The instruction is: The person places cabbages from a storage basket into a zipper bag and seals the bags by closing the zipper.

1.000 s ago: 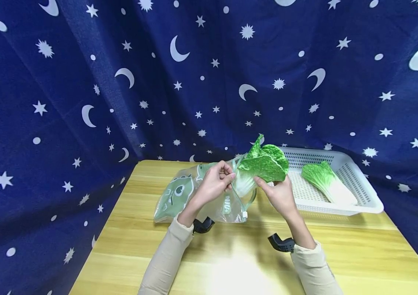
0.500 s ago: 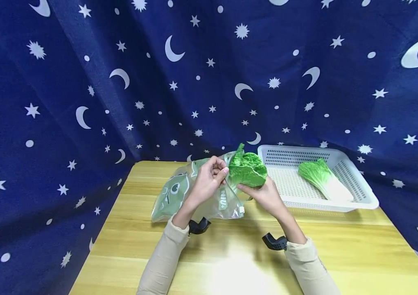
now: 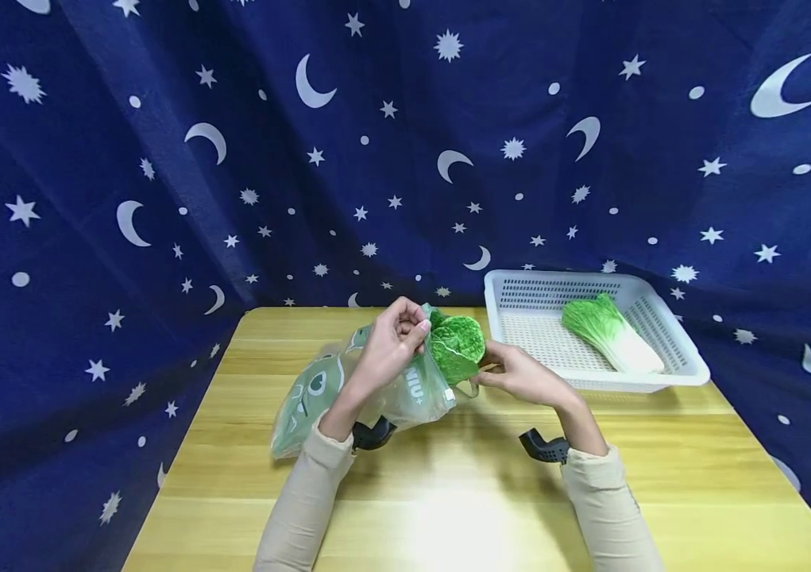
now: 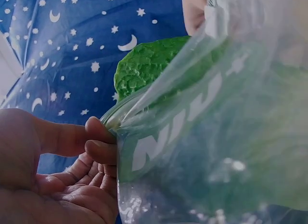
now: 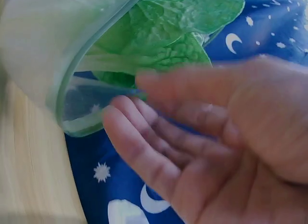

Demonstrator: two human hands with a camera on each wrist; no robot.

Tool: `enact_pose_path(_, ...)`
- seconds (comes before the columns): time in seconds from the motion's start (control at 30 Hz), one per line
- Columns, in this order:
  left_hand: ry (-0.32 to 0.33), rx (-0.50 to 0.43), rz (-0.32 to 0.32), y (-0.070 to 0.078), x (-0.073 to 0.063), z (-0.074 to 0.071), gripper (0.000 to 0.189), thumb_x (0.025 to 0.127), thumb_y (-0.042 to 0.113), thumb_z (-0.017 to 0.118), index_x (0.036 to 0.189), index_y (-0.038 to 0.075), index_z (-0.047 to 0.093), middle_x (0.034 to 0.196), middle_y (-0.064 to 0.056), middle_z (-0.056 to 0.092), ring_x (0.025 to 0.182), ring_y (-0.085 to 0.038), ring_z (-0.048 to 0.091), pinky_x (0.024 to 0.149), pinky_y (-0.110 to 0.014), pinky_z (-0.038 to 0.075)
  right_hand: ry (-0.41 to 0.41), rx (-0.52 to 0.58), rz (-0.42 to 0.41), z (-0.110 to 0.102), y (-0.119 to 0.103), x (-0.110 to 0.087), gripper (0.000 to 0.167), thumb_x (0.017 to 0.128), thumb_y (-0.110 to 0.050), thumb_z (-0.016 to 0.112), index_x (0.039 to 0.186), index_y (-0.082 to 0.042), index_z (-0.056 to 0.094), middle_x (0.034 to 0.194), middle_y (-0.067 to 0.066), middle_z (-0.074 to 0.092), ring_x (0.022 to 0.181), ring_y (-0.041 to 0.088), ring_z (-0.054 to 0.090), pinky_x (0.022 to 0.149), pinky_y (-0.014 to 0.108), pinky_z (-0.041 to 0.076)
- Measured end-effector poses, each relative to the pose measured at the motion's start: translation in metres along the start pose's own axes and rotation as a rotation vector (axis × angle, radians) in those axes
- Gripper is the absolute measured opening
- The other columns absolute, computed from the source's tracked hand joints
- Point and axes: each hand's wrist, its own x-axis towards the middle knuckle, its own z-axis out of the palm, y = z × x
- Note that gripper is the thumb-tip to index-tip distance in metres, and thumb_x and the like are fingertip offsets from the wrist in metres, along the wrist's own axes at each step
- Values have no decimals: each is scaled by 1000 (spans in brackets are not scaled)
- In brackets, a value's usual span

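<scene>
A leafy Chinese cabbage [image 3: 457, 342] sits in the mouth of a clear zip bag [image 3: 405, 397] with green print, its crinkled leaf end showing. My left hand [image 3: 391, 345] pinches the bag's upper rim between thumb and forefinger, as the left wrist view confirms. Just right of the leaves is my right hand [image 3: 523, 373]. Its thumb and fingers stand apart in the right wrist view, near the leaves [image 5: 178, 21] with nothing held between them. The bag hides the cabbage's stem end.
At the back right stands a white perforated basket [image 3: 694, 361]. Another Chinese cabbage [image 3: 612, 334], white-stemmed, lies in it. Behind the wooden table [image 3: 491, 477] hangs a dark blue curtain [image 3: 405, 199] with moons and stars.
The cabbage has moved left and deeper into the bag. My right hand has followed it leftward, then come off the leaves. My left hand keeps its pinch on the rim.
</scene>
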Motion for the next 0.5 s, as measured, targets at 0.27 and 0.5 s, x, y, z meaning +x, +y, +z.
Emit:
enact_pose_path(0.27, 8, -16, 7, 1, 0, -4, 5, 95, 6, 57, 96, 3, 53, 79, -7, 56, 59, -16, 55, 51, -23, 47, 17, -37, 207, 2, 12, 7, 28, 93, -17, 61, 108, 5, 55, 77, 16, 64, 57, 24, 62, 54, 39, 56)
enact_pose_path(0.5, 24, -43, -15, 4, -1, -4, 9, 96, 5, 57, 99, -3, 53, 79, -13, 56, 60, -20, 54, 50, -20, 44, 9, 2, 238, 15, 22, 14, 19, 96, -7, 49, 85, 5, 59, 67, 16, 62, 52, 27, 60, 51, 41, 56)
